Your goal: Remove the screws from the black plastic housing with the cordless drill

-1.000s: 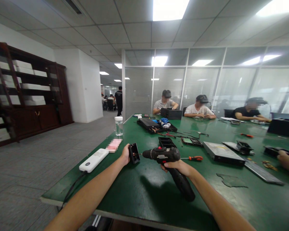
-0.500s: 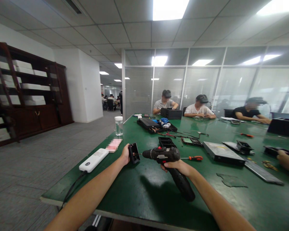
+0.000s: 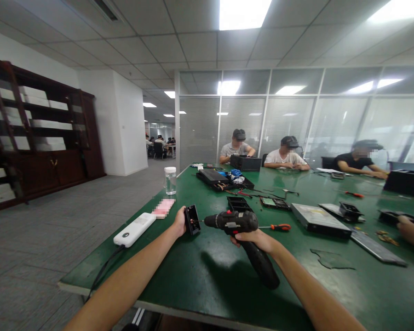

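Observation:
My left hand (image 3: pixel 180 222) grips a small black plastic housing (image 3: pixel 192 220) by its left side, tilted up so its open face points toward the drill. Some small coppery parts show inside it. Closed around the handle of a black cordless drill (image 3: pixel 232 222) is my right hand (image 3: pixel 253 239), with the drill lying level and pointing left. The thin bit reaches the housing's open side; whether its tip touches a screw is too small to tell. Behind the drill lie a black frame (image 3: pixel 239 204) and a screwdriver (image 3: pixel 279 227) with an orange and black handle.
On the green table (image 3: pixel 179 280) are a white power bank (image 3: pixel 135 230), a clear jar (image 3: pixel 170 180), a flat metal drive (image 3: pixel 320 220), a dark thin shard (image 3: pixel 332 259) and a circuit board (image 3: pixel 275 202). A co-worker's hand (image 3: pixel 412 230) is at right; several people sit opposite.
Both hands, the drill and the housing stay almost exactly where they were. In the far doorway, a standing person in dark clothes has gone from view.

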`<state>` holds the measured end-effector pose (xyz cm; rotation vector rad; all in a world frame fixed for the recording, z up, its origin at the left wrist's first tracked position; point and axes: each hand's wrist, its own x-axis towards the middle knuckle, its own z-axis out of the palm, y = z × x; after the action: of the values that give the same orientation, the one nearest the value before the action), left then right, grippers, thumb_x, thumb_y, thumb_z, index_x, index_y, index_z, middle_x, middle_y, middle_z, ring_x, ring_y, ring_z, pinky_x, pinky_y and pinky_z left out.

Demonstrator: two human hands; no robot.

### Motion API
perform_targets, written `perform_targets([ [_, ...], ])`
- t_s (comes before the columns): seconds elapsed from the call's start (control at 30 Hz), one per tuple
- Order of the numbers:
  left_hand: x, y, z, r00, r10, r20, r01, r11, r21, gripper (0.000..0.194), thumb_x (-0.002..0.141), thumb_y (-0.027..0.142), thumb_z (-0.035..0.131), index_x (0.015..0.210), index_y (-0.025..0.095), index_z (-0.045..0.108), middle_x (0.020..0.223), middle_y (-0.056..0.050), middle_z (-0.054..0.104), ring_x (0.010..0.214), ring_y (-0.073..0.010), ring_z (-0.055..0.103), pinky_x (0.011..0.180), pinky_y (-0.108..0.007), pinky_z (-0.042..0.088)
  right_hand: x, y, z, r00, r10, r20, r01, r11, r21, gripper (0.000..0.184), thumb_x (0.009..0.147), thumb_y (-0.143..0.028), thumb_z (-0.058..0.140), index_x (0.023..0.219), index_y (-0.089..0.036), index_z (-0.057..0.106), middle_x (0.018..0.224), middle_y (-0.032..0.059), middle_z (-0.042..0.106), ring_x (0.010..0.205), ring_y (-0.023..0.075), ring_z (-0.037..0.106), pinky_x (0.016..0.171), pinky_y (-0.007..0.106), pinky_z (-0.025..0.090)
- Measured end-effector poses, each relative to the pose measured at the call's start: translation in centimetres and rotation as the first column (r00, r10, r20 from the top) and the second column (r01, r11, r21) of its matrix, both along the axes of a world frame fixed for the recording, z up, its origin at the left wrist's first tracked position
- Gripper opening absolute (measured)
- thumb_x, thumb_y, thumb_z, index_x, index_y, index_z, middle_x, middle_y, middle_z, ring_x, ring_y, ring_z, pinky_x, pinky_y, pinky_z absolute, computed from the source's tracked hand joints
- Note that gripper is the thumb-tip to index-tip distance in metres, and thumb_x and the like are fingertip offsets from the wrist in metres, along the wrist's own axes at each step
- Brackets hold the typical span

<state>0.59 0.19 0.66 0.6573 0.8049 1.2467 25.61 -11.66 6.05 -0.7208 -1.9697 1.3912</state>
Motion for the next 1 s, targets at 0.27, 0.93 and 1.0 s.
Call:
perform_targets([
  [0.27, -0.03, 0.14, 0.01, 1.000, -0.005, 0.011, 0.006, 1.000, -0.010, 0.027, 0.066, 0.039, 0.036, 0.057, 0.015, 0.045, 0.046, -0.001, 0.045, 0.036, -0.0115, 0.043, 0.040, -0.025, 0.037, -0.09, 0.11, -0.06, 1.000, 0.017, -0.001, -0.017, 1.000, 0.002, 0.027, 0.068, -0.029, 0.048, 0.084, -0.008, 0.050, 0.066, 0.0036, 0.049, 0.059, 0.0111, 0.045, 0.062, 0.027, 0.035],
  [0.93, 0.16, -0.27, 0.21, 1.000, -0.002, 0.016, 0.002, 1.000, -0.024, 0.031, 0.066, 0.042, 0.035, 0.057, 0.015, 0.046, 0.046, -0.001, 0.046, 0.037, -0.0129, 0.045, 0.043, -0.028, 0.040, -0.04, 0.03, -0.18, 1.000, -0.010, -0.015, 0.010, 1.000, -0.016, 0.026, 0.067, -0.031, 0.049, 0.080, -0.008, 0.052, 0.071, 0.0057, 0.051, 0.062, 0.0119, 0.046, 0.061, 0.027, 0.037],
  [1.0, 0.12, -0.26, 0.22, 1.000, -0.004, 0.007, 0.004, 1.000, -0.020, 0.031, 0.066, 0.042, 0.035, 0.057, 0.015, 0.046, 0.046, -0.001, 0.046, 0.037, -0.0127, 0.044, 0.043, -0.029, 0.040, -0.02, 0.04, -0.15, 1.000, -0.011, -0.007, 0.011, 1.000, -0.010, 0.027, 0.067, -0.031, 0.049, 0.080, -0.008, 0.052, 0.071, 0.0058, 0.051, 0.062, 0.0120, 0.046, 0.061, 0.027, 0.037],
])
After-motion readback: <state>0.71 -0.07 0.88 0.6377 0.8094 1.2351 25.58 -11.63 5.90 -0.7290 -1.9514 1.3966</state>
